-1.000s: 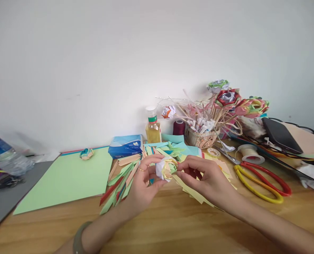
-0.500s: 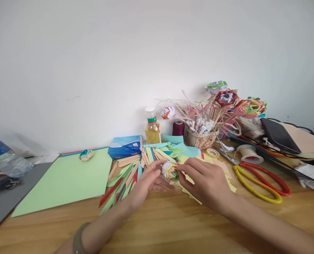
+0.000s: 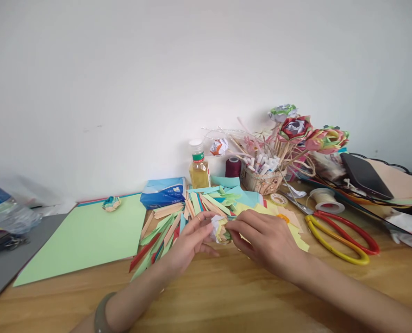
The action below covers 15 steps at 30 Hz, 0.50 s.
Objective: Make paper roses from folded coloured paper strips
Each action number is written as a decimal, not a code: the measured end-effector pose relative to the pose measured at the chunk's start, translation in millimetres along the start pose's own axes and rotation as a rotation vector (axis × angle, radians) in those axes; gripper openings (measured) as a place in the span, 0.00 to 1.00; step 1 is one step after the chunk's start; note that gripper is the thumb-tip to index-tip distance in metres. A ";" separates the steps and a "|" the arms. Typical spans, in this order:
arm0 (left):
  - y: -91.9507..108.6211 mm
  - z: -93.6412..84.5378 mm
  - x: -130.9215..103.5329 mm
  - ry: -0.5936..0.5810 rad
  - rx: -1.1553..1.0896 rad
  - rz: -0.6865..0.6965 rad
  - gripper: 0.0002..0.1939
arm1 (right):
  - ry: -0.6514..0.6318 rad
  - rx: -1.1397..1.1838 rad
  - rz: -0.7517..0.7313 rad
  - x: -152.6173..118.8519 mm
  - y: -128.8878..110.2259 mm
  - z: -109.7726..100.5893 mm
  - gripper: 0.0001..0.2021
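Observation:
Between my hands is a small folded paper flower (image 3: 221, 230) in white, yellow, peach and green. My left hand (image 3: 194, 237) grips its left side, thumb and index finger on the white petals and the other fingers curled below. The fingertips of my right hand (image 3: 261, 236) pinch its right edge, partly hiding that side. Folded paper strips (image 3: 164, 233) in green, peach, red and blue lie fanned behind my left hand. Beneath my right hand are yellow paper pieces (image 3: 300, 240).
A light green sheet (image 3: 84, 238) bears another paper flower (image 3: 111, 204). Behind the strips stand a tissue pack (image 3: 162, 193), a bottle of yellow liquid (image 3: 199, 173) and a thread cone (image 3: 233, 168). A basket (image 3: 264, 181) holds paper flowers. Scissors (image 3: 345, 238) and a spool (image 3: 327, 200) lie right.
The paper flower has turned a little, showing more of its yellow and peach petals. My right fingertips have shifted slightly left along its edge. The whole view has moved slightly.

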<state>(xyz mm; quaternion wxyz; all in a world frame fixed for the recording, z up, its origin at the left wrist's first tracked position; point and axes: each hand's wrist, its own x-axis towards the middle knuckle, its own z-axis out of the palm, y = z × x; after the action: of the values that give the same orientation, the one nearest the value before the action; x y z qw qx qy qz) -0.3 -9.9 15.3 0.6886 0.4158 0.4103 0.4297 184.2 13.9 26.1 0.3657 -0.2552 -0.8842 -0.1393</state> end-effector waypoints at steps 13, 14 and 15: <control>-0.6 -3.3 0.4 -0.065 0.093 0.124 0.16 | -0.049 0.319 0.224 3.4 -2.4 -7.6 0.06; -0.3 -3.0 0.5 -0.069 0.084 0.143 0.16 | -0.058 0.384 0.288 4.8 -3.1 -9.2 0.06; 0.1 -2.7 0.5 -0.076 0.078 0.160 0.16 | -0.070 0.446 0.341 6.2 -3.8 -10.9 0.06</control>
<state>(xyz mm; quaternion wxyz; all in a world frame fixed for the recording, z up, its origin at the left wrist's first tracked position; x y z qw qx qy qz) -2.7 -8.8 14.5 0.6505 0.4896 0.3658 0.4510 184.7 8.2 38.0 0.4001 -0.3181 -0.8494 0.1311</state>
